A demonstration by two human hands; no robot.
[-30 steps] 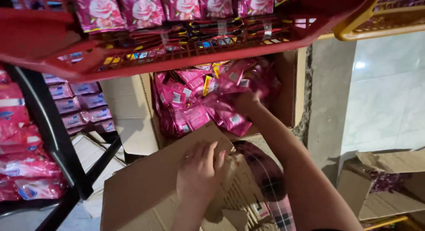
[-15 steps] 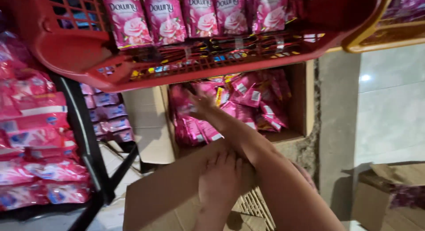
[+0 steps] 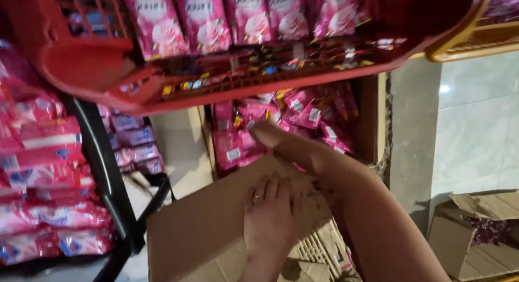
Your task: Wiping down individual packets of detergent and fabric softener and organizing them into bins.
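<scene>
— What stood on the left?

— Stacked pink plastic sachet packs (image 3: 38, 184) on a black metal rack (image 3: 102, 168), under a red plastic basket (image 3: 86, 71) of pink sachets.

— And the hands?

— The left hand (image 3: 273, 214) lay flat, fingers spread and holding nothing, on the brown cardboard flap (image 3: 211, 222). The right hand (image 3: 281, 141) reached into the open cardboard box (image 3: 373, 120) of pink sachets (image 3: 238, 147); its thumb showed, but whether its fingers gripped any I could not tell.

— Further right?

— A smaller open brown carton (image 3: 459, 233) on the pale tiled floor (image 3: 476, 130).
</scene>
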